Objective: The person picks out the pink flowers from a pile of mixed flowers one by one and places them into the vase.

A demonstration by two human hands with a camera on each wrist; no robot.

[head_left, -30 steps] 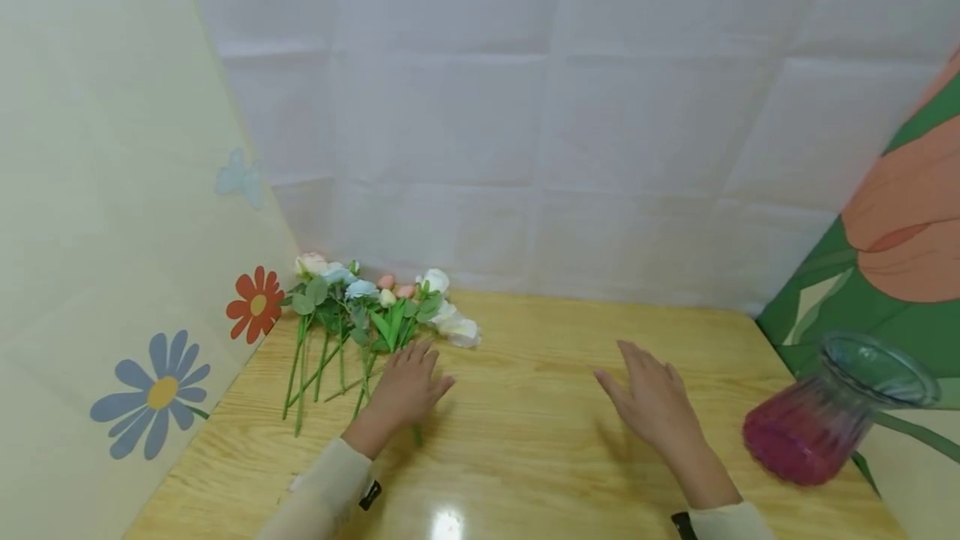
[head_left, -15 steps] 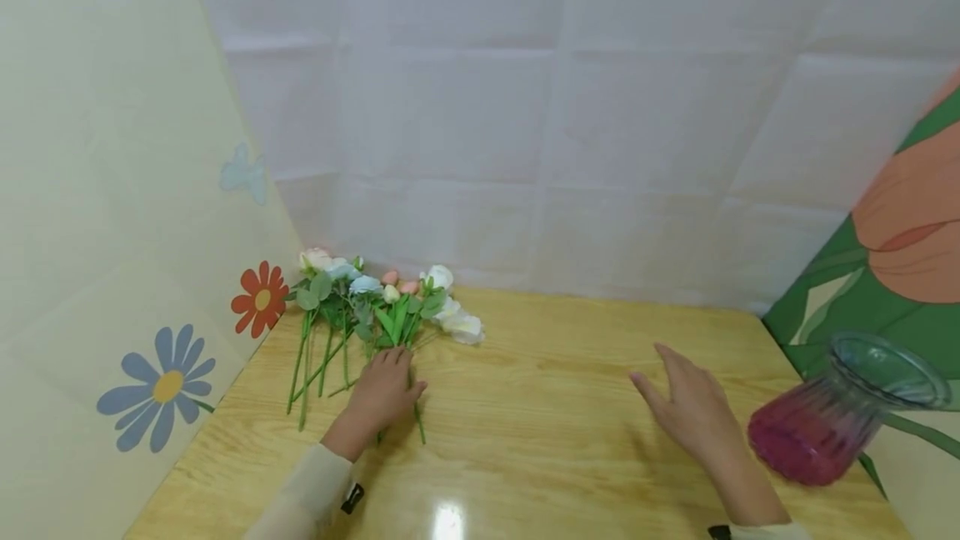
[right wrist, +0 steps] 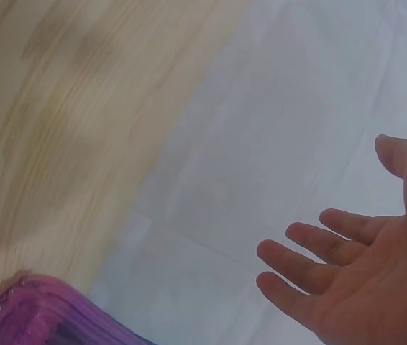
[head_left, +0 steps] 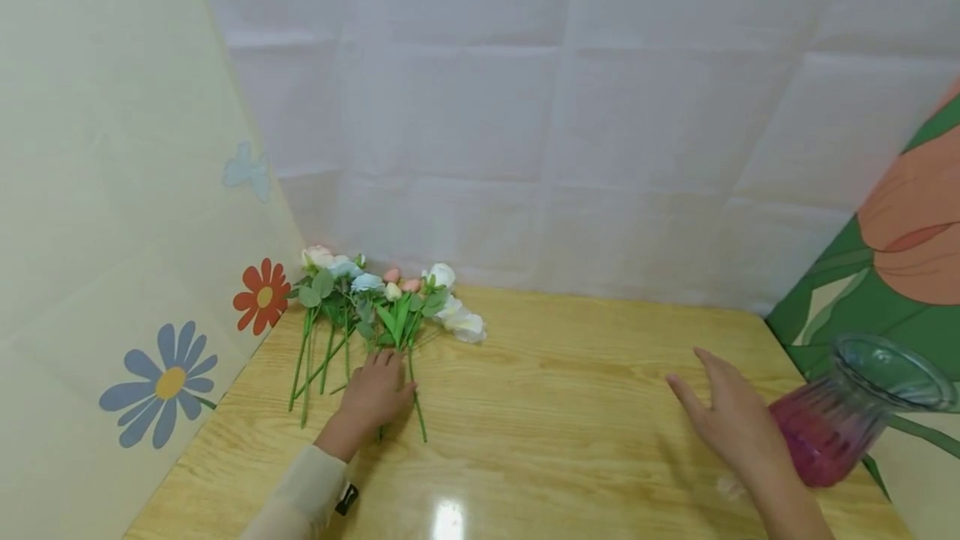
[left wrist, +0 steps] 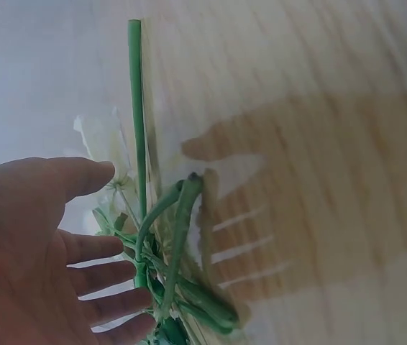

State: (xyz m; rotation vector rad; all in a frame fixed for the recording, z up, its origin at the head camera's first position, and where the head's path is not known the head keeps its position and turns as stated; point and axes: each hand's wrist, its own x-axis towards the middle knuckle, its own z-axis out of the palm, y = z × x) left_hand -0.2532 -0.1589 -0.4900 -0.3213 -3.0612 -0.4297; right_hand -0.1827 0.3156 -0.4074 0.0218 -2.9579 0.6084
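Flowers with green stems [head_left: 307, 357] lie in a row at the back left of the table, with white, pale blue and pink heads. Over the stems of the right-hand ones is my left hand [head_left: 367, 398]. In the left wrist view its fingers [left wrist: 106, 272] are extended and spread beside the green stems [left wrist: 137, 108], gripping nothing. My right hand [head_left: 738, 423] hovers with thumb and fingers apart. From the head it overlaps part of a ribbed glass vase [head_left: 832, 415], clear above and pink below; the right wrist view shows the vase [right wrist: 38, 316] apart from the hand.
The wooden table [head_left: 555, 407] runs back to a hanging white cloth [head_left: 480, 123]. A panel [head_left: 97, 215] with painted flowers stands on the left, and a green and orange floral panel [head_left: 922, 215] on the right behind the vase.
My left hand has shifted left and a little nearer over the stems, uncovering more of the rightmost stem. My right hand has moved right, up to the vase's side in the head view.
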